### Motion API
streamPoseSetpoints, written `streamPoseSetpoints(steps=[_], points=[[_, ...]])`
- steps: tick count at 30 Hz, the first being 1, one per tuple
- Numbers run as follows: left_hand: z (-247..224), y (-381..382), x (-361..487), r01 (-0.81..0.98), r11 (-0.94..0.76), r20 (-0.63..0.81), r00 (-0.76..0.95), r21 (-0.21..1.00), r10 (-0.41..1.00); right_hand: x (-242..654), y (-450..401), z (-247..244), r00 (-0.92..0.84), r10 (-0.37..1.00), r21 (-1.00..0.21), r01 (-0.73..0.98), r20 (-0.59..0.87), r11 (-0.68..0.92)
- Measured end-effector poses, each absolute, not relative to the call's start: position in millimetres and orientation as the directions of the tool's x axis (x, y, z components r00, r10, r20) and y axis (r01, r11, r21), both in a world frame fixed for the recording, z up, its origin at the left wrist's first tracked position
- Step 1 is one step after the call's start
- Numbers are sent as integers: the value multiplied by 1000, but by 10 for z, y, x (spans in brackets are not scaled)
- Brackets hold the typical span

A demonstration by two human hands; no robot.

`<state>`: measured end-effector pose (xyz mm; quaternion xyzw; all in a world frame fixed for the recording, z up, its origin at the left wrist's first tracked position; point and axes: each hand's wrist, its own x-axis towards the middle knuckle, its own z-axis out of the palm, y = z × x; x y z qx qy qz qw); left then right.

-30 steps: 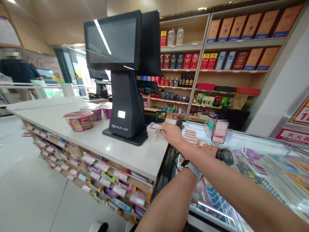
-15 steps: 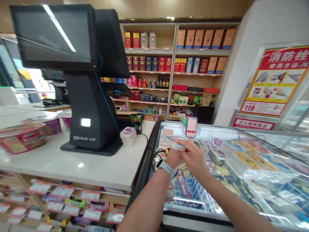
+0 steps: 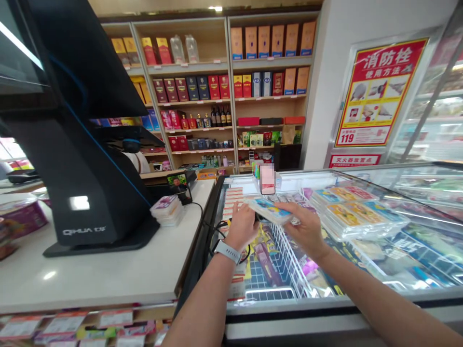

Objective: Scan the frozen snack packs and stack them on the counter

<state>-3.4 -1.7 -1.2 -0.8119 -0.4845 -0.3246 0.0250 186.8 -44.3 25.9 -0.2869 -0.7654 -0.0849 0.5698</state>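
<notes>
Wrapped packet [image 3: 269,211] — pinched in right grip [image 3: 304,227]

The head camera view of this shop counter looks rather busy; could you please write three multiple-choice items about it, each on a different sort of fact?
1. Where is the stack of small packets?
A. On the white counter beside the black checkout terminal
B. On the floor
C. On a high shelf

2. What is the main colour of the wall poster?
A. Green
B. Blue
C. Red

3. What state is the flat packet in?
A. Lying on the floor
B. Held up between the left hand and right hand, above the display freezer
C. Stacked on the counter

Answers: 1 A, it sits by the terminal's base. 2 C, its header and border are red. 3 B, it is off every surface, at the hands.
</notes>
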Motion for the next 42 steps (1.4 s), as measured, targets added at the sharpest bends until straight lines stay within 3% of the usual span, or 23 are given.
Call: streamPoseSetpoints(steps=[4, 10, 14, 22, 29, 37, 42], points=[[35, -47, -45, 798, -548, 560, 343, 249, 754, 2040, -286, 215, 42, 429, -376, 564, 902, 735], [36, -55, -44, 793, -559, 548, 363, 244, 754, 2262, -107, 194, 191, 369, -401, 636, 910, 660], [31, -56, -35, 788, -563, 550, 364, 248, 752, 2244, -100, 141, 201, 492, -513, 552, 847, 658], [43, -32, -30, 796, -552, 559, 347, 249, 753, 2238, -34, 71, 266, 571, -615, 513, 777, 599], [30, -5, -39, 810, -549, 562, 362, 205, 744, 2343, 132, 13, 313, 575, -643, 517, 756, 565], [38, 9, -43, 820, -537, 563, 353, 198, 747, 2303, 42, 37, 276, 742, -773, 409, 611, 485], [40, 21, -50, 820, -535, 569, 346, 203, 746, 2359, 134, -14, 297, 739, -775, 434, 605, 460]])
